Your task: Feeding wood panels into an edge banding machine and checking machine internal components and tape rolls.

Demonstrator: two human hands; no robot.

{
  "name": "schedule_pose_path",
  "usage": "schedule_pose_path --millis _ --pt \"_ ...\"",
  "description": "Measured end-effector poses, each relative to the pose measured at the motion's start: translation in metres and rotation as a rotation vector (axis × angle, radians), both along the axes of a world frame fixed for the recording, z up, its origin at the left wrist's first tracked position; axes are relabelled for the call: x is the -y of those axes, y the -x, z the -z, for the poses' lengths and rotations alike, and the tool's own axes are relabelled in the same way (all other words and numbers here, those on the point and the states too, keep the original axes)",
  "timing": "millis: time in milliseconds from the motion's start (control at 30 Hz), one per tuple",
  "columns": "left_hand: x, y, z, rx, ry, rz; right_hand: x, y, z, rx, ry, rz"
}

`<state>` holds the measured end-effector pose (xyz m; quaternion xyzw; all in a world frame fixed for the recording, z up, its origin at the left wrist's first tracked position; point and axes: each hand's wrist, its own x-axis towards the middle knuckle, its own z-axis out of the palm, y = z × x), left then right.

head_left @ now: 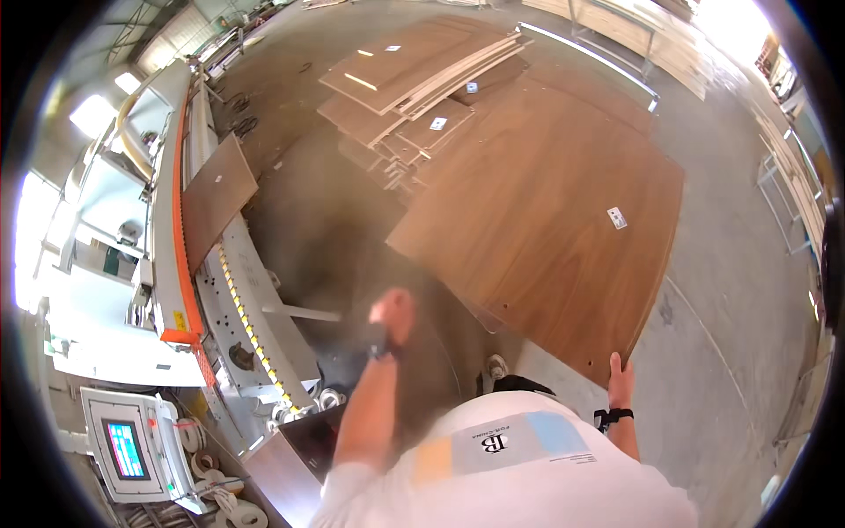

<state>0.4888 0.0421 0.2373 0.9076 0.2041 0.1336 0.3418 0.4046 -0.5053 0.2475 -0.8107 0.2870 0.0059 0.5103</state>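
Observation:
My right hand (620, 378) grips the near corner of a large brown wooden panel (554, 202), its fingers at the edge beside a small hole. The panel stretches away from me to the right of centre, with a small white label (616, 218) on its face. My left hand (393, 315) is in the air between this panel and the machine on the left, touching neither. Motion blur smears its fingers, so their pose and anything in them cannot be made out.
Along the left runs a long machine with an orange rail (179, 238), carrying another brown panel (216, 202). A control box with a lit screen (126, 449) stands near left, beside white rolls (242, 512). Stacked boards and strips (458, 75) lie ahead; a rack of boards (783, 163) is right.

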Motion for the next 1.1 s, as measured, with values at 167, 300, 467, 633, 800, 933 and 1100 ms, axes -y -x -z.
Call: schedule_pose_path --millis 167,300,467,633,800,933,1100 --pt "-0.042 -0.134 -0.016 0.306 -0.324 0.021 0.013 -0.024 -0.005 -0.031 -0.088 0.033" --pt "-0.068 -0.203 0.027 -0.036 -0.23 0.048 0.016 -0.06 -0.01 -0.133 -0.334 0.091" --pt "-0.042 -0.233 0.017 -0.429 -0.091 0.095 0.006 -0.083 -0.033 -0.104 -0.745 0.285" --pt "-0.037 -0.178 0.015 -0.455 -0.078 0.117 0.029 -0.084 -0.02 -0.022 -0.697 0.261" --pt "-0.028 -0.072 0.026 -0.416 0.056 0.032 0.054 -0.068 -0.029 -0.082 -0.617 0.189" --pt "-0.026 0.037 0.035 -0.389 0.081 -0.104 0.073 -0.039 -0.009 -0.096 -0.554 0.156" --pt "-0.023 0.168 0.018 -0.372 0.179 -0.324 0.054 -0.01 -0.018 -0.1 -0.398 0.095"
